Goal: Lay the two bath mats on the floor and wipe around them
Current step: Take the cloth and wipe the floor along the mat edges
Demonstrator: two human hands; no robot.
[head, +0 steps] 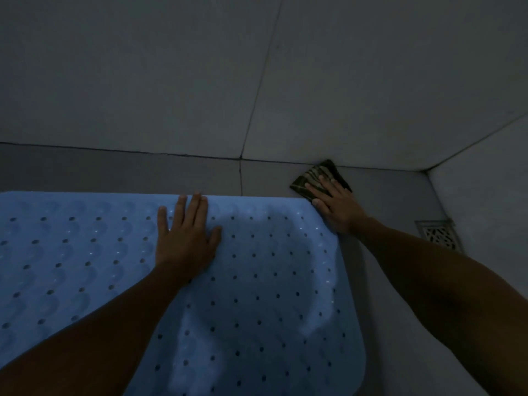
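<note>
A light blue rubber bath mat [271, 295] with rows of small holes lies flat on the grey floor and fills the lower left of the view. My left hand [185, 235] rests palm down on the mat near its far edge, fingers spread. My right hand [334, 204] presses flat on a dark, striped folded cloth [320, 174] on the floor, just beyond the mat's far right corner and close to the wall. Only one mat is in view.
A grey tiled wall [171, 81] rises right behind the mat, and a second wall [485, 190] meets it in a corner at the right. A metal floor drain grate [440, 234] sits on the floor to the right of my right forearm. The light is dim.
</note>
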